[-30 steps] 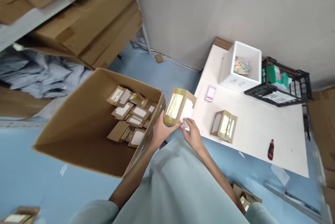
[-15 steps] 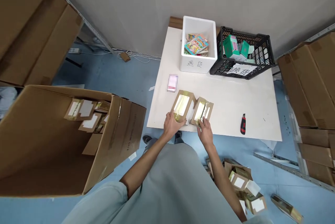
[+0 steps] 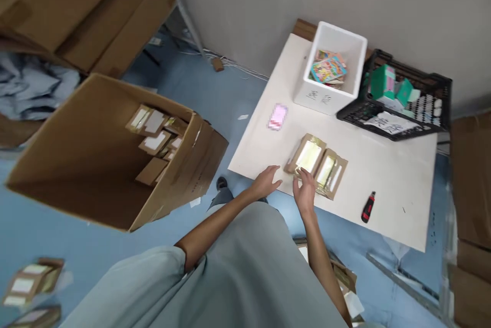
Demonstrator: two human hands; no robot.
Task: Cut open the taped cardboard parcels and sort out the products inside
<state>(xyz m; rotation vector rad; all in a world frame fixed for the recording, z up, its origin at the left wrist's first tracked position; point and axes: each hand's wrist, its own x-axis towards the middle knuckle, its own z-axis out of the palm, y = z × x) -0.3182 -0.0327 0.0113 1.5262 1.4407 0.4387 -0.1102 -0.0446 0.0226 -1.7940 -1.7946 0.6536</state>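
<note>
Two small taped cardboard boxes lie side by side near the table's front edge, each with a white label under yellowish tape. My right hand rests its fingertips at the near end of the left box, fingers apart and not wrapped round it. The right box lies just beside that hand, untouched as far as I can see. Over the table's front edge, left of the boxes, my left hand is empty, its thumb and fingers apart.
On the white table are a blurred pink item, a red-black box cutter, a white foam bin of booklets and a black crate with green boxes. A big open carton holding parcels stands left.
The view has turned left, so the table appears farther right. My left hand has come off the left box; my right hand has gone from the right box to the left one.
</note>
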